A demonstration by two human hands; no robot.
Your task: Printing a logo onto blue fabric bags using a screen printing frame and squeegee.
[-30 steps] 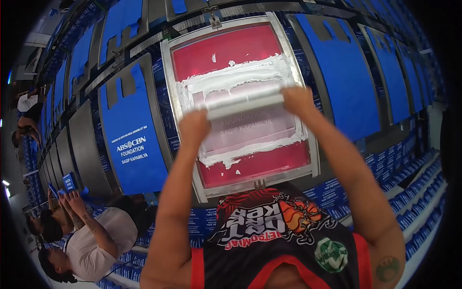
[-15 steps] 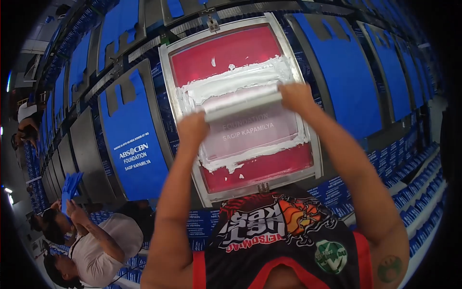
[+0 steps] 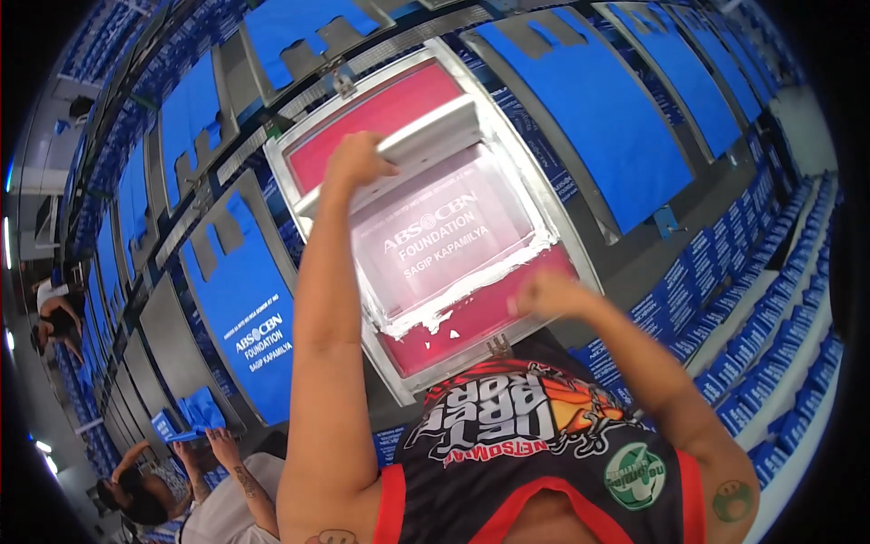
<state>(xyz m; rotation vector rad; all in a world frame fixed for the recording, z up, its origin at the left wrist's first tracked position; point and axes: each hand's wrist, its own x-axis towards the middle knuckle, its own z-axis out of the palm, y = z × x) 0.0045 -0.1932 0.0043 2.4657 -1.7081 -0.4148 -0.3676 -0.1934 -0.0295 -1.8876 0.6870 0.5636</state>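
Note:
My left hand [image 3: 361,161] grips a long white squeegee [image 3: 439,122] lying tilted across the upper part of a metal-framed printing screen [image 3: 381,80]. My right hand [image 3: 544,293] is off the squeegee, over the screen's lower right; its blurred fingers look bent, and what they hold, if anything, is unclear. The screen has red bands [image 3: 435,349] above and below a pale window [image 3: 458,204] bearing white lettering. White paste [image 3: 417,322] lies in a ragged strip along the window's lower edge. My left forearm hides the screen's left side.
Blue cut bag pieces [image 3: 580,118] lie on grey boards around the screen. At lower left a co-worker's hands [image 3: 222,449] hold blue material; other people [image 3: 59,322] are at far left. Rows of folded blue items [image 3: 788,363] line the right side.
My left hand has carried the squeegee up the screen, exposing more of the window. My right hand has let go and moved down. The whole view has shifted.

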